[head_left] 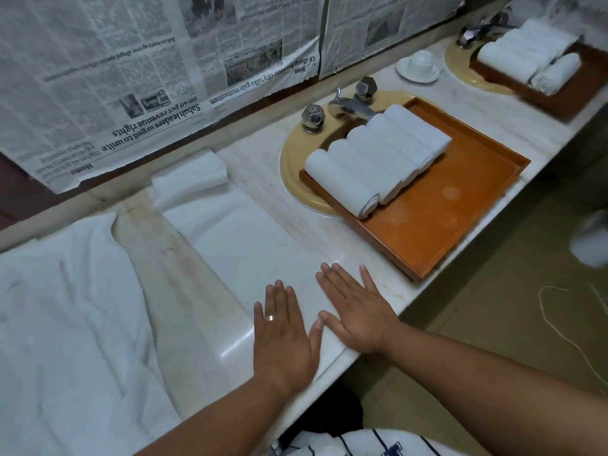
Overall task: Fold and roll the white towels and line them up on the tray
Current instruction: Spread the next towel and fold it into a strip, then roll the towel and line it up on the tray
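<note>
With left hand (283, 337) and right hand (358, 311) flat, fingers straight, on the folded white cotton towel (237, 245) at the tabletop's front edge, smooth creases outward, then roll tightly and evenly for the orange wooden tray (444, 209).

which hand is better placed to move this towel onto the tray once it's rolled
Right, probably. The right hand lies flat on the tray side of the folded towel, nearest the tray's bare part. The left hand is farther, with the right hand in between.
</note>
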